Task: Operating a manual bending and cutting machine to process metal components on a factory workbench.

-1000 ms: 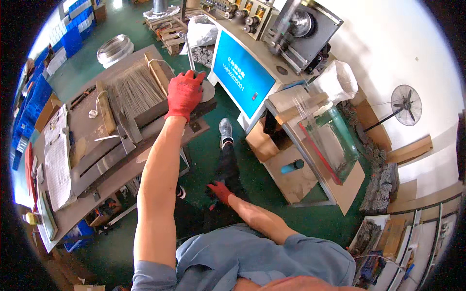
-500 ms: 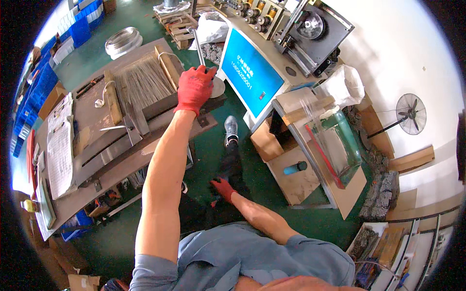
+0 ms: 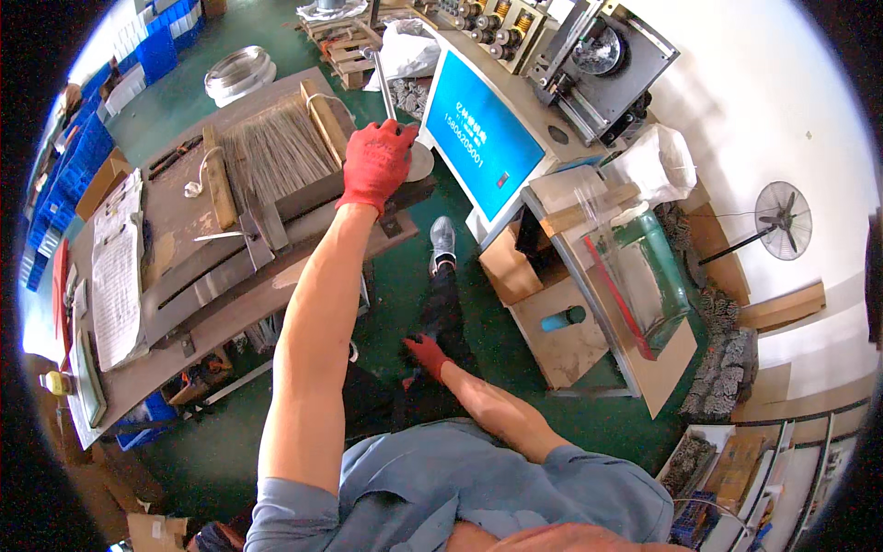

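Gripping: left hand [image 3: 375, 166], in a red glove, is closed around a metal lever handle [image 3: 387, 88] that rises from a press-type fixture at the near edge of the workbench [image 3: 198, 276]; fingers wrap the bar fully, arm extended.
Right hand: right hand [image 3: 427, 354], also red-gloved, rests low on the person's dark trouser leg with fingers loosely spread; it holds nothing.
Lever position: the handle stands tilted up and away from the person, its upper end toward the wooden pallets [image 3: 342, 48]; a round pale disc [image 3: 420, 162] sits just beside the gloved hand at the lever's base.
Stock: a bundle of thin straight wires [image 3: 276, 152] lies in a shallow tray on the bench, just left of the left hand, flanked by wooden blocks [image 3: 219, 177].
Surroundings: a blue-panelled machine cabinet [image 3: 480, 138] stands to the right of the lever; a clear-sided bin [image 3: 635, 267] is further right; a standing fan [image 3: 782, 216] is by the wall; papers [image 3: 118, 267] lie on the bench's far left.
Risk, grip: one-handed hold on a smooth bar; in my judgement the glove could slip under a hard pull.
Risk, pinch: the hand sits low on the lever near the base; fingers could be caught if the hand slides down.
Risk, stock: loose wire ends sit close to the forearm; a sweep could snag or scatter them.
Risk, footing: the foot [image 3: 442, 241] is directly below the fixture; dropped pieces would land there.
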`<state>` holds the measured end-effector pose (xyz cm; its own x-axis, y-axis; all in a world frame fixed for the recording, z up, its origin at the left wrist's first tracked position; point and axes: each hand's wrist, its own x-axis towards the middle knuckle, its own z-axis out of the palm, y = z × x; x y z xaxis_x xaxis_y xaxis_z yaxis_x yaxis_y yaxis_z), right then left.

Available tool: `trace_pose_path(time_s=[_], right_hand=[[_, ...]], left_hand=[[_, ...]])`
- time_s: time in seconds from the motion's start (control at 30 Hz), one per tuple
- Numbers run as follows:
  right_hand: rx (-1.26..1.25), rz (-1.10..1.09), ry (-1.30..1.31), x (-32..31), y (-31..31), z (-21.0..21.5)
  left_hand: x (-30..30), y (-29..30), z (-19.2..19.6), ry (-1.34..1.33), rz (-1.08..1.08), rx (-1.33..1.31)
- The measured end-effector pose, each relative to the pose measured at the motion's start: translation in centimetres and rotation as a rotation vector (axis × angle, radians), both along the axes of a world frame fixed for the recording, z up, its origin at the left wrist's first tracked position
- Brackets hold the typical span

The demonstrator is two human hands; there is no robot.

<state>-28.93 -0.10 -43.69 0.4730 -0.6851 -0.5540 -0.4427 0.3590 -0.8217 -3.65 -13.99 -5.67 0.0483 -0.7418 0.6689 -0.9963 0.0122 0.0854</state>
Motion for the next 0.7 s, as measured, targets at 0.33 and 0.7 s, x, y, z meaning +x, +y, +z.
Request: trace_pose_path(time_s=[0.33,0.7], right_hand=[[0.132,-0.062,-0.071,0.8,0.4,1.0],[-0.718,0.333,0.026,-1.5,0.5,-2.2]], left_hand=[[0.5,-0.2,-0.5,-0.017,0.028,0.019],[0.4,-0.1,-0.9,0.025,0.009,-0.065]])
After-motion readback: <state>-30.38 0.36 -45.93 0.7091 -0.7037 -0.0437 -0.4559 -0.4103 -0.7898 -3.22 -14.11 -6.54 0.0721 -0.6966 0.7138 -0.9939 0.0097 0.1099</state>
